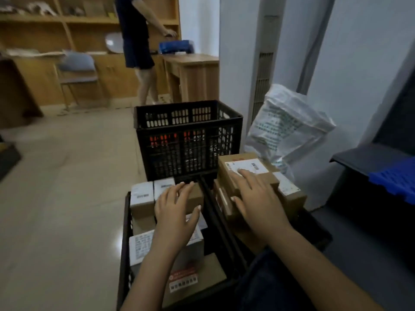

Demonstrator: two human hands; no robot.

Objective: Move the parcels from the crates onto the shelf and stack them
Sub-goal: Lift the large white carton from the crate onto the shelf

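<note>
Now reaching forward and down with both bare forearms, palms turned down. Covering a small brown box [195,197] with the left hand [177,212], fingers straight and fanned, tips at the box's far edge, thumb splayed toward its near right corner, gripping nothing. Pressing flat on a labelled brown parcel [247,170] with the right hand [254,195], fingers straight across the white label, thumb down against the parcel's left side, likewise unclenched. With the small brown box lodged among white-labelled parcels [142,194] in the left crate [125,232], and the labelled brown parcel atop other cartons [292,194] in the right crate [318,236] just beside. Behind both, a taller black crate [188,135], a white plastic bag [289,131] leaning to its right, and a wooden shelf [67,21] far back by another person [135,37]
</note>
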